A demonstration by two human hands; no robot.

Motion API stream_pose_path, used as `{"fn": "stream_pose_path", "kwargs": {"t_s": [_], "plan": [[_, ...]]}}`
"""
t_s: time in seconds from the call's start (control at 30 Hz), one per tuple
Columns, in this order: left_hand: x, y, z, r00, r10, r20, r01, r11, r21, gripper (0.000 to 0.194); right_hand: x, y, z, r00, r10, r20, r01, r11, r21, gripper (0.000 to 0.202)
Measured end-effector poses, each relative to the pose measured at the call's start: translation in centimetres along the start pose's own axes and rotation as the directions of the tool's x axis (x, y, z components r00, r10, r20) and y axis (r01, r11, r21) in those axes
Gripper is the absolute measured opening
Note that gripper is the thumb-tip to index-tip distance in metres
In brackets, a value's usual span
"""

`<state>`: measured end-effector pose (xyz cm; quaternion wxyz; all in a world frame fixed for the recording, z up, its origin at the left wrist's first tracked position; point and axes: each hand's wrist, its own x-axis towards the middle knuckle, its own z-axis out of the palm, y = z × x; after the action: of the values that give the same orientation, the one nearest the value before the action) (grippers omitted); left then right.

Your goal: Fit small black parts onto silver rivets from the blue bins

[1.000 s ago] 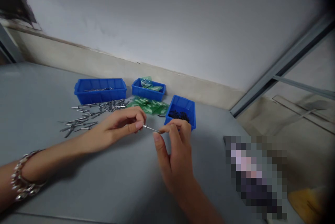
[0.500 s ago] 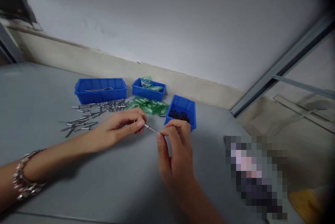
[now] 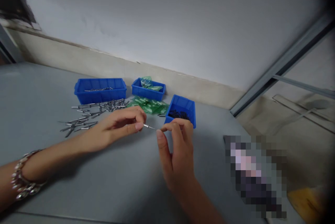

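Note:
My left hand [image 3: 123, 126] pinches a slim silver metal pin with a collar [image 3: 148, 126] between thumb and fingers. The pin's thin end points right, to the closed thumb and index fingertip of my right hand [image 3: 176, 150], which grip its tip. The other end is hidden in my left fingers. Behind my left hand lies a loose pile of similar metal pins [image 3: 90, 113]. Just beyond my right hand stands a blue bin [image 3: 185, 101] with small black pieces inside.
A long blue bin [image 3: 102, 96] holding a few metal pins stands at the back left. Beside it is a smaller blue bin [image 3: 148, 93] with green plastic bags. Another green bag [image 3: 149, 105] lies in front. A blurred-out object [image 3: 251, 175] is at the right edge of the grey table [image 3: 117, 185].
The pin has tilted closer to level, as my right fingertips rose slightly at its thin end. My left hand has hardly moved.

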<state>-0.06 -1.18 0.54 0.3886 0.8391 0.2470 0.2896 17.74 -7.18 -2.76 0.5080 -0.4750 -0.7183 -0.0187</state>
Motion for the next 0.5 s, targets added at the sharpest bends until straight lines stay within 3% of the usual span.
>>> {"fn": "stream_pose_path", "kwargs": {"t_s": [0.17,0.5], "plan": [[0.08,-0.12,0.04,0.999,0.040,0.001,-0.040,0.999,0.030,0.020,-0.08,0.10,0.05,0.999,-0.010,0.036,0.009,1.000,0.028,0.016],[0.02,-0.35,-0.06,1.000,-0.021,0.009,0.020,0.999,0.047,0.030,-0.10,0.11,0.04,0.998,-0.057,0.024,0.056,0.998,0.031,0.013]]}}
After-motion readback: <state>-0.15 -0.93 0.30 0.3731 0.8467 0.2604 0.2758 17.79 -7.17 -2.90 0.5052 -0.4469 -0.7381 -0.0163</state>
